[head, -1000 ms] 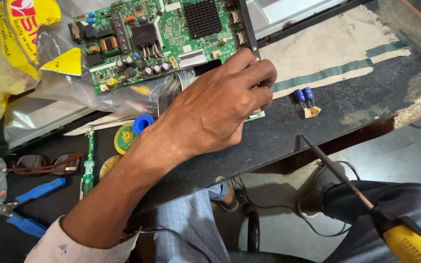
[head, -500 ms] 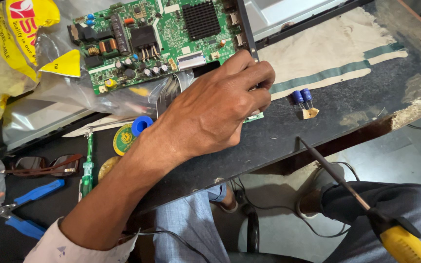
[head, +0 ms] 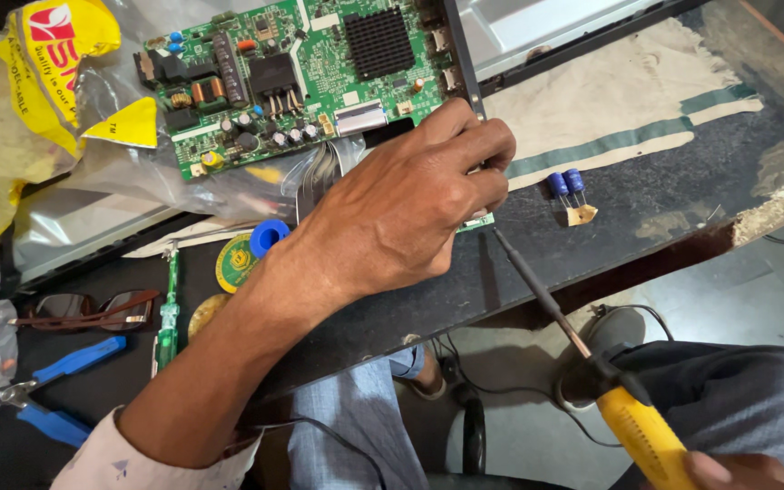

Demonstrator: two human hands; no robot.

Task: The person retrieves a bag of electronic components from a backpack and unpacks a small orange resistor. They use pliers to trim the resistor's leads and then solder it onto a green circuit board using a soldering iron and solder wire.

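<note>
A dark desk (head: 646,227) carries a green circuit board (head: 301,73) at its far side. The left hand (head: 410,204) rests curled on the board's near edge, fingers pressed together. The right hand (head: 737,472), at bottom right, grips a yellow-handled soldering iron (head: 592,363), tip just beside the board.
</note>
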